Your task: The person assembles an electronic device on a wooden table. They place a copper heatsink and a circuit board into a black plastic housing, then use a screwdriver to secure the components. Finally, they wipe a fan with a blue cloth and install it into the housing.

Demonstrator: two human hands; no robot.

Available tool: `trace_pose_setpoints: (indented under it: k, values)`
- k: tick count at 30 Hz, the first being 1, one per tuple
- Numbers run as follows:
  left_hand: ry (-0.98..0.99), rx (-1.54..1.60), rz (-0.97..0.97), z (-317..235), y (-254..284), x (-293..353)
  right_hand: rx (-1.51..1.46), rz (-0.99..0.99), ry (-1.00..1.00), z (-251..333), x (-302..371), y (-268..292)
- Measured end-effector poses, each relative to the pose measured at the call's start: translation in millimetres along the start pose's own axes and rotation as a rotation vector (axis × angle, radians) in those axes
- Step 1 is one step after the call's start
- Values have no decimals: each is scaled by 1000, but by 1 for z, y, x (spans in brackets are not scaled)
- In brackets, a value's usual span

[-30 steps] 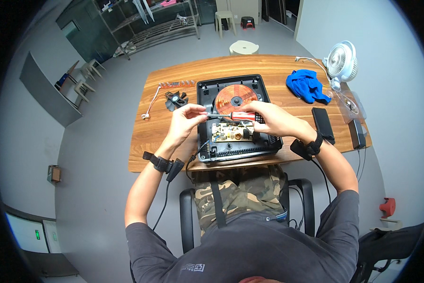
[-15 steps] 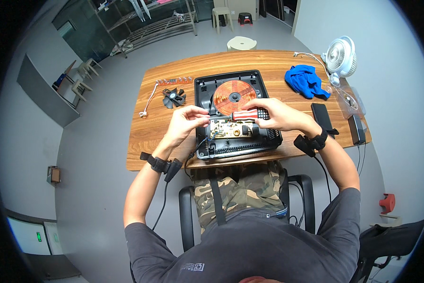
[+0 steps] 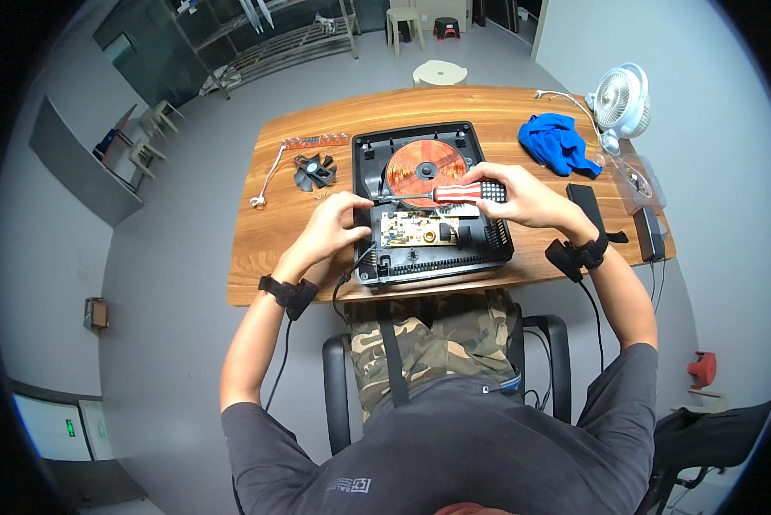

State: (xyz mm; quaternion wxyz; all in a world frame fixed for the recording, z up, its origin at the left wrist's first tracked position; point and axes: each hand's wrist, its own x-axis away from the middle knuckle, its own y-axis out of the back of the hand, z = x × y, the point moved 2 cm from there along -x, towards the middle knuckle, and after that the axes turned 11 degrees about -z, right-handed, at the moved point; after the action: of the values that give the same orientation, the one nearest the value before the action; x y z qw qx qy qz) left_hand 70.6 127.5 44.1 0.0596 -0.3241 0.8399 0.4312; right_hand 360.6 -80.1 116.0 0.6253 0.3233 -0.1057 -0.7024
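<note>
Over the open black plastic casing (image 3: 446,257), the person's right hand (image 3: 530,199) grips a screwdriver with a red-and-white striped handle and slim metal shaft (image 3: 459,195), fingers and thumb closed on the handle. The shaft points toward the casing's left edge, where the left hand (image 3: 324,232) has its thumb and forefinger parted; whether the forefinger touches the tip cannot be told. The screwdriver looks light and stiff, best held by its thick handle, since the smooth shaft may slip. Inside the casing, the flat round copper-coloured coil (image 3: 403,174) and tan rectangular circuit board (image 3: 414,230) seem fragile.
</note>
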Motion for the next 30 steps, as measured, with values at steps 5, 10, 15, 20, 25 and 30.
trace_pose_setpoints:
  k: [5,10,15,20,25,30]
  values:
    - [-133,-155,80,3,-20,8,83,7,2,0,5,6]
    - [-80,-155,145,4,-29,9,140,6,36,1,1,4]
    - [-56,-81,115,11,-33,6,156,37,-22,16,-15,3]
    - [-27,-75,100,7,-36,4,170,3,65,17,-31,-3]
    - [-18,-82,88,10,-40,4,219,81,39,19,-45,-10]
    - [-21,-53,86,9,-39,4,159,41,118,18,-53,-21]
